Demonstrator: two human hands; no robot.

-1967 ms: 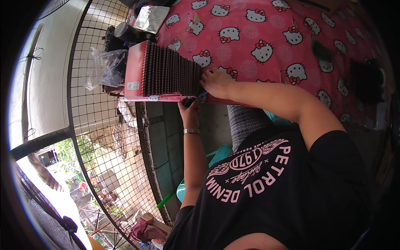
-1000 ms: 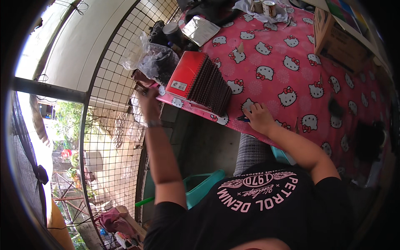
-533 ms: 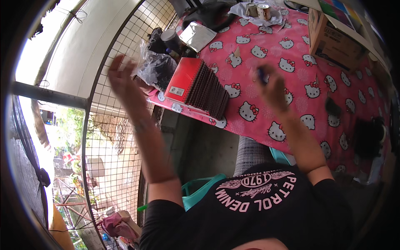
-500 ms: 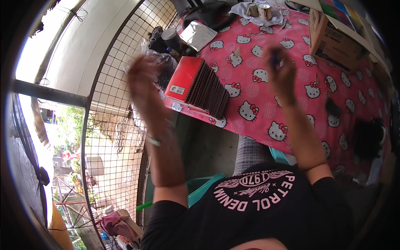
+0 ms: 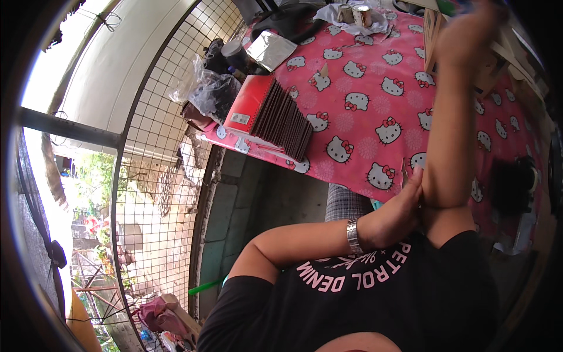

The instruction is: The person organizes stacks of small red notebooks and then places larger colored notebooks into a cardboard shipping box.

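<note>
My left hand, with a silver metal band at its wrist, cups my right elbow; its thumb points up along the arm and its other fingers are hidden behind it. My right hand, smeared by motion, is raised over the cardboard box at the far right. Its fingers look closed, with something bluish at their tips that I cannot make out. A stack of red spiral notebooks stands near the table's left edge, apart from both hands.
A pink cat-print cloth covers the table. Behind the notebooks are a plastic bag, a dark jar and a silvery packet. A can stands at the back. A black object sits at right. Wire mesh runs along the left.
My left hand has come from beside the notebooks across to my right elbow. My right hand has moved from above the table up and right, over the cardboard box.
</note>
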